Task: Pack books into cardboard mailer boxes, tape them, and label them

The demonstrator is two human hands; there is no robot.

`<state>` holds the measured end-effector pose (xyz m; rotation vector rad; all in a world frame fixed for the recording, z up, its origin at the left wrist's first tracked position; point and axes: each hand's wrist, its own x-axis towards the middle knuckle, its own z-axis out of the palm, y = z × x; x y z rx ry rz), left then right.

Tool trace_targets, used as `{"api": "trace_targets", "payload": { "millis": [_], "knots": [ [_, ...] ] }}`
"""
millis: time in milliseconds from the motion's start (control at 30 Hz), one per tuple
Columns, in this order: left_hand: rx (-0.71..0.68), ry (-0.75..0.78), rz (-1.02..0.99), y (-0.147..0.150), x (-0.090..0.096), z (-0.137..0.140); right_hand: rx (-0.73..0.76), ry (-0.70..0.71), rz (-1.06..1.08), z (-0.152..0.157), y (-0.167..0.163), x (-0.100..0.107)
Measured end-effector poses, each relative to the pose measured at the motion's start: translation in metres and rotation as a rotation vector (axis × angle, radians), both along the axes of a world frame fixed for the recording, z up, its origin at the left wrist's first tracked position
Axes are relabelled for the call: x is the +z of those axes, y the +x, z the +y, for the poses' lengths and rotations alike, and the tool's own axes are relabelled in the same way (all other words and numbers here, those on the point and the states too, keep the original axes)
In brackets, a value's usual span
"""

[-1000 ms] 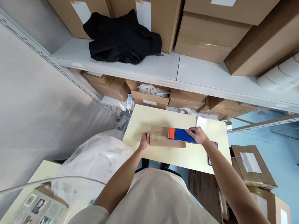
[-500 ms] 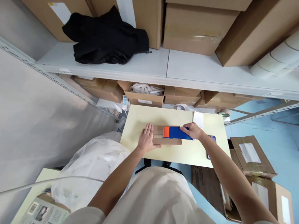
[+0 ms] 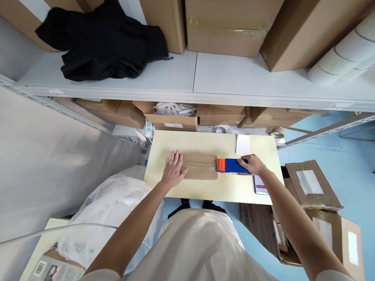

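Observation:
A small flat cardboard box [image 3: 199, 167] lies on the pale yellow table [image 3: 206, 192], a strip of clear tape along its middle. My left hand [image 3: 174, 170] rests on the box's left end with its fingers stretched out. In my right hand [image 3: 252, 164] is a blue tape dispenser [image 3: 235, 165] with an orange front part. That orange part is at the right end of the box. A phone [image 3: 260, 184] lies just below my right wrist, partly covered by it. White paper [image 3: 242, 144] lies above the right hand.
Behind the table stands a grey shelf [image 3: 171, 83] with large boxes and a black garment [image 3: 108, 41]. Tape rolls [image 3: 277, 132] sit behind the table's far edge. A white plastic bag [image 3: 99, 209] is at left; opened cardboard boxes [image 3: 309, 186] stand on the floor at right.
My right hand has drawn the tape dispenser rightward along the box to its right end, uncovering the taped middle. My left hand stays flat on the left end. The camera view has shifted.

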<state>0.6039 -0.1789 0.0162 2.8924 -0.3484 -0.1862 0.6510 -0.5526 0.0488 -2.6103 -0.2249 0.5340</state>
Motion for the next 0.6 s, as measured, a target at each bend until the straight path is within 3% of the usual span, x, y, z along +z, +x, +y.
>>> {"api": "trace_targets", "payload": {
  "millis": [100, 200, 300, 467, 600],
  "knots": [
    [0.018, 0.065, -0.046, 0.003, 0.007, -0.026, 0.000, -0.076, -0.030, 0.010, -0.003, -0.001],
    [-0.230, 0.029, -0.020, 0.005, 0.011, -0.063, 0.000, -0.074, -0.032, 0.017, -0.009, -0.004],
    [-0.343, -0.002, 0.014, 0.009, 0.008, -0.086, 0.000, -0.011, -0.012, 0.019, -0.014, -0.011],
    [-0.353, 0.000, 0.010, 0.012, 0.003, -0.086, 0.029, 0.092, 0.043, -0.008, -0.020, -0.026],
    [-0.375, -0.012, 0.016, 0.013, 0.006, -0.083, 0.035, -0.038, 0.086, -0.023, -0.024, -0.023]
  ]
}}
